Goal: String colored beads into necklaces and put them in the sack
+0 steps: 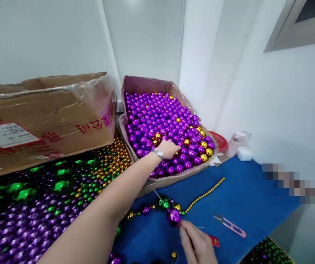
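My left hand (167,149), with a watch (159,154) on its wrist, is down among the shiny purple beads (154,110) in the open carton. Its fingers look curled, and the tips are hidden, so what they hold cannot be made out. Lower down, over the blue cloth, my right hand (197,242) pinches a large purple bead (173,217) between thumb and finger. A thin needle (158,196) sticks up just behind that bead, near a green bead (163,204). A strand of gold, green and purple beads (145,210) lies beside it, ending in a row of small gold beads (205,193).
Pink thread snips (230,224) and a red packet (215,241) lie on the blue cloth (252,194). Many bead strands (36,216) cover the left side before a brown carton (50,121). A red basin (219,142) and pink bottle (235,141) stand by the wall.
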Demonstrator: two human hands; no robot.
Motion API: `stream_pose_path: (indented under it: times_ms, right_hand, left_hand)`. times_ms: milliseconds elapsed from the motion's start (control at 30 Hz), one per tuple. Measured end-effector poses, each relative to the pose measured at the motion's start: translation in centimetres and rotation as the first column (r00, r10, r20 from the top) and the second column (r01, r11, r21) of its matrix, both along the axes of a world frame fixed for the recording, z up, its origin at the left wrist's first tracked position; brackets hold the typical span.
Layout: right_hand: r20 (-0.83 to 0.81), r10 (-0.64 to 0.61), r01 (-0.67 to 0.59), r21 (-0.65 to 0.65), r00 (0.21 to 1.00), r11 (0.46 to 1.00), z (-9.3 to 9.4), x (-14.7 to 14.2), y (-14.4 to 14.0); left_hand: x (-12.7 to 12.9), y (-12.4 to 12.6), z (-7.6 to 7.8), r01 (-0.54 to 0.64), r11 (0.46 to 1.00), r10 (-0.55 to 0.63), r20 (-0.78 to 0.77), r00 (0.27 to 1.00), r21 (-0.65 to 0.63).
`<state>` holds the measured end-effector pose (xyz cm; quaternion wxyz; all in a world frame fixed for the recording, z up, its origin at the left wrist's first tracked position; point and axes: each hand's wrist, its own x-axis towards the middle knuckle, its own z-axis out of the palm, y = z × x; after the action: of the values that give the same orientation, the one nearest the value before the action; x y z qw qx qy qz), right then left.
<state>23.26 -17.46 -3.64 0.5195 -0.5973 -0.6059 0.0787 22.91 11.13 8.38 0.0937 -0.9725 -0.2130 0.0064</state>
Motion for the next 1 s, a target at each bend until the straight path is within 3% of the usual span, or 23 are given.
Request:
stream_pose_path:
  times_ms: [367, 467, 567, 700, 767, 800, 833, 867, 900, 933, 967, 1000]
  right_hand:
    - [-0.028, -0.063, 0.064, 0.002, 0.998, 0.998, -0.2, -0.3, 0.0]
    - [-0.001, -0.032, 0.032, -0.011, 0.999, 0.999, -0.1, -0.1, -0.1]
    - [0.013, -0.011, 0.011, -0.015, 1.0, 1.0, 0.1, 0.3, -0.2]
    - [-0.006, 0.028, -0.028, -0.019, 1.0, 0.999, 0.4, 0.7, -0.6]
    - [-0.022, 0.039, -0.039, -0.024, 0.999, 0.999, 0.7, 0.7, -0.8]
    - [-0.035, 0.038, -0.039, -0.024, 0.999, 0.999, 0.8, 0.6, -0.8]
    - [-0.047, 0.039, -0.04, -0.024, 0.998, 0.999, 1.0, 0.4, -0.8]
    - [-0.053, 0.044, -0.045, -0.026, 0.998, 0.999, 1.1, 0.2, -0.9]
    - [-0.053, 0.053, -0.054, -0.025, 0.997, 0.998, 1.3, 0.0, -0.9]
    - [-0.047, 0.062, -0.063, -0.024, 0.997, 0.998, 1.3, -0.2, -0.9]
    - [-0.034, 0.074, -0.075, -0.023, 0.997, 0.997, 1.4, -0.4, -1.0]
    - [-0.019, 0.086, -0.086, -0.024, 0.996, 0.996, 1.4, -0.7, -1.0]
  left_hand:
    - [0.2, 0.0, -0.3, 0.081, 0.996, -0.079, 0.038, 0.996, -0.046]
    - [0.1, 0.0, -0.2, 0.086, 0.994, -0.079, 0.094, 0.992, -0.071]
    - [-0.7, -0.4, 0.8, 0.057, 0.993, -0.035, 0.198, 0.98, -0.105]
    - [-3.4, -2.2, 3.4, -0.009, 0.985, 0.076, 0.385, 0.92, -0.173]
    - [-5.6, -4.0, 4.2, 0.001, 0.953, 0.157, 0.495, 0.854, -0.303]
    - [-6.8, -5.1, 4.3, 0.049, 0.902, 0.221, 0.557, 0.801, -0.428]
    - [-8.0, -6.3, 4.2, 0.176, 0.766, 0.349, 0.629, 0.695, -0.619]
    - [-9.3, -7.6, 3.8, 0.339, 0.56, 0.497, 0.634, 0.593, -0.756]
    - [-10.6, -8.9, 3.3, 0.478, 0.357, 0.629, 0.585, 0.513, -0.803]
    - [-11.8, -10.1, 2.7, 0.577, 0.188, 0.731, 0.506, 0.459, -0.795]
    - [-12.9, -11.3, 2.1, 0.637, 0.072, 0.799, 0.427, 0.425, -0.768]
    - [-13.9, -12.3, 1.5, 0.672, -0.003, 0.845, 0.357, 0.397, -0.74]
